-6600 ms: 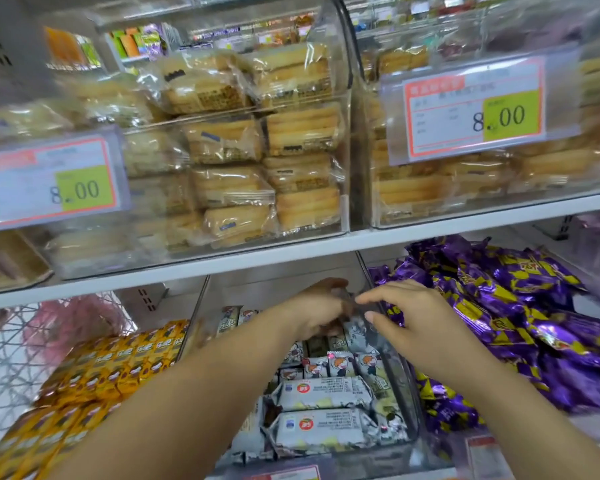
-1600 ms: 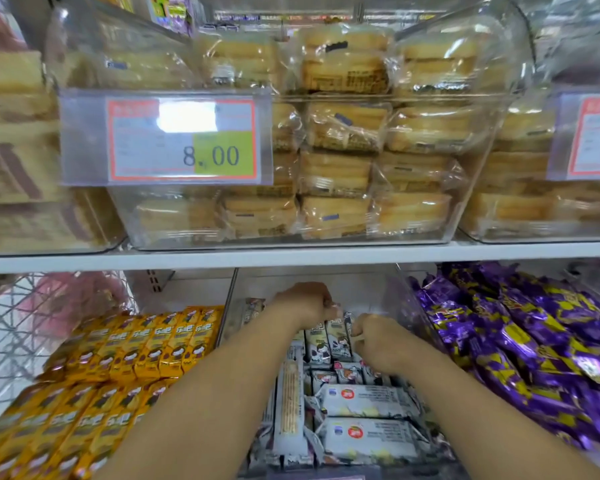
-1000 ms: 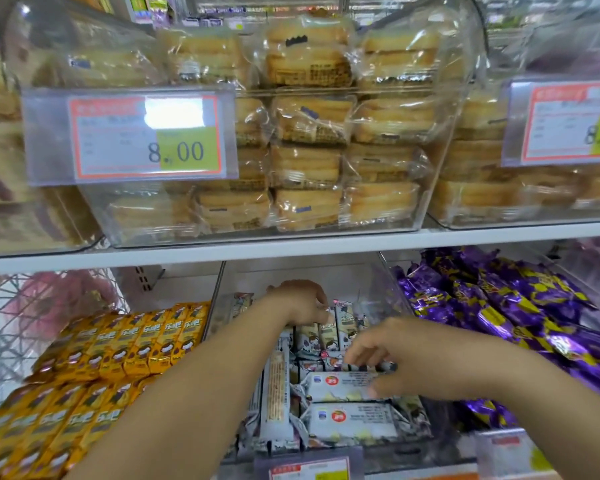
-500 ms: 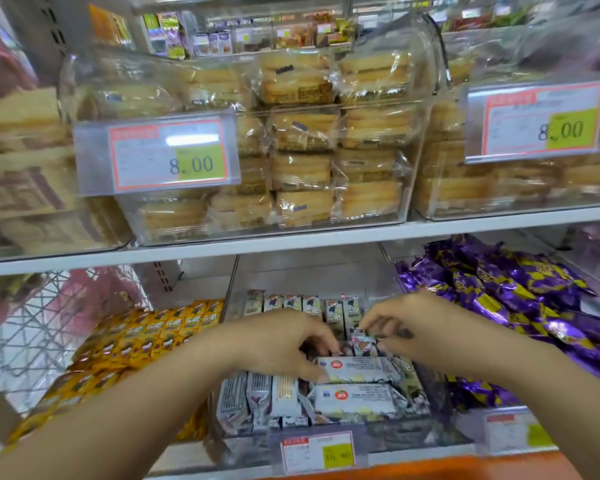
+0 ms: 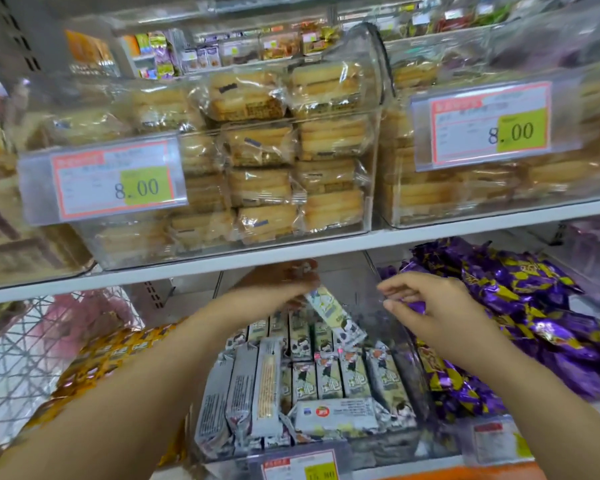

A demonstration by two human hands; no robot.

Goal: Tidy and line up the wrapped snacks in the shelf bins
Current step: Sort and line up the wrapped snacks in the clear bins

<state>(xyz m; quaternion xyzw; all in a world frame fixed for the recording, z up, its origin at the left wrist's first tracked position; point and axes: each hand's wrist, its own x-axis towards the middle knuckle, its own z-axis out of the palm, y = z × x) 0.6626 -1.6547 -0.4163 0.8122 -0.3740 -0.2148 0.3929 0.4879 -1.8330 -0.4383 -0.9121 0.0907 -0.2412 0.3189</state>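
On the lower shelf, the left hand [image 5: 284, 282], blurred, reaches to the back of the clear plastic bin [image 5: 388, 445], its grip clamped on the top end of a pale green wrapped snack bar [image 5: 333, 317], which hangs tilted above the rows of matching upright bars [image 5: 326, 375]. The right hand [image 5: 426, 306] hovers above the bin's right wall, its grip loosely apart and empty. Grey-white long packs [image 5: 253, 386] stand on edge at the bin's left, and one lies crosswise at the front. The white upper shelf board [image 5: 291, 258] sits just above the left hand. Purple-and-yellow foil sweets [image 5: 520, 306] crowd the right side, and orange-yellow packets [image 5: 118, 351] the left. Cellophane-wrapped sandwich cakes [image 5: 264, 188] fill the bins above.
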